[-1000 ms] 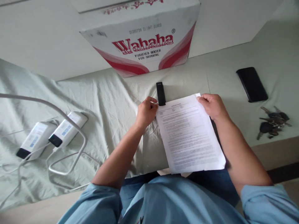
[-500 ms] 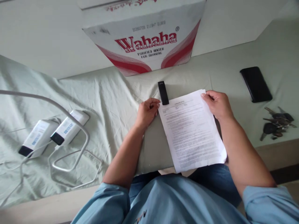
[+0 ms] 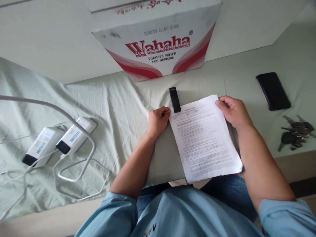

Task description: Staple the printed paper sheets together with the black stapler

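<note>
A stack of printed white paper sheets (image 3: pixel 203 140) lies tilted on the pale green cloth in front of me. My left hand (image 3: pixel 158 120) pinches the sheets' top left corner. The top right corner is gripped by my right hand (image 3: pixel 233 111). A small black stapler (image 3: pixel 174 99) lies on the cloth just beyond the top left corner, close to my left hand's fingers but apart from them.
A white and red "Wahaha" cardboard box (image 3: pixel 158 39) stands behind the stapler. A black phone (image 3: pixel 273 91) and a bunch of keys (image 3: pixel 295 131) lie at the right. Two white power banks (image 3: pixel 60 140) with white cables (image 3: pixel 74 164) lie at the left.
The sheets and both hands have shifted a little to the right and the paper lies flatter on the cloth. The grip on both corners is unchanged.
</note>
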`<state>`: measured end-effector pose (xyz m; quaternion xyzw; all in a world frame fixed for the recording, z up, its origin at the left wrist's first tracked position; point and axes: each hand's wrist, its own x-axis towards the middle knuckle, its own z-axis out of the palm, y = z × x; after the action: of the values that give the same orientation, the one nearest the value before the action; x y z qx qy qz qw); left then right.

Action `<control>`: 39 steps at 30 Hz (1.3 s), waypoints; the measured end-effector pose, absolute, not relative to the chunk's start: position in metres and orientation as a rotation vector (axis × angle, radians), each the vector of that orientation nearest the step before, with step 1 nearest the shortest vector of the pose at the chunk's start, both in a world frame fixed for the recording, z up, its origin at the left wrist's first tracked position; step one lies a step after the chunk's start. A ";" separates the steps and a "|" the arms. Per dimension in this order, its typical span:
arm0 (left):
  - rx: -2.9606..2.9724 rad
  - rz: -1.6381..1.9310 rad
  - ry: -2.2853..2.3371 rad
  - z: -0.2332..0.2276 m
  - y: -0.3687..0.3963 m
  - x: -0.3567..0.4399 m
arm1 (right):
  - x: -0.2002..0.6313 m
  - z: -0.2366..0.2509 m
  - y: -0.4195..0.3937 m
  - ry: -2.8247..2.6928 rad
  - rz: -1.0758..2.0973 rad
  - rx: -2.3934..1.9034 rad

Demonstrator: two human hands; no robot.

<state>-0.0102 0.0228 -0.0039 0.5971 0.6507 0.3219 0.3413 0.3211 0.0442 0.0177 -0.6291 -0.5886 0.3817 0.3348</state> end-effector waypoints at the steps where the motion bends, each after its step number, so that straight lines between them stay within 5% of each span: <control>1: 1.528 0.842 1.700 -0.005 0.023 -0.010 | 0.325 0.019 0.042 -1.497 1.109 -1.633; 5: 1.474 0.852 1.725 -0.007 0.024 -0.009 | 0.342 0.023 0.035 -1.481 1.462 -1.649; 16: 1.610 0.797 1.699 -0.002 0.022 -0.007 | 0.357 0.025 0.030 -1.491 1.468 -1.694; 27: 1.636 0.839 1.663 -0.006 0.020 -0.009 | 0.326 0.003 0.034 -1.540 0.987 -1.650; 39: 2.175 1.171 1.335 -0.018 0.014 -0.012 | 0.332 0.005 0.036 -1.475 1.080 -1.637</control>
<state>-0.0120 0.0144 -0.0178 0.7639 0.4688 0.4112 0.1661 0.3322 0.0360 0.0052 -0.6280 -0.5659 0.4143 0.3372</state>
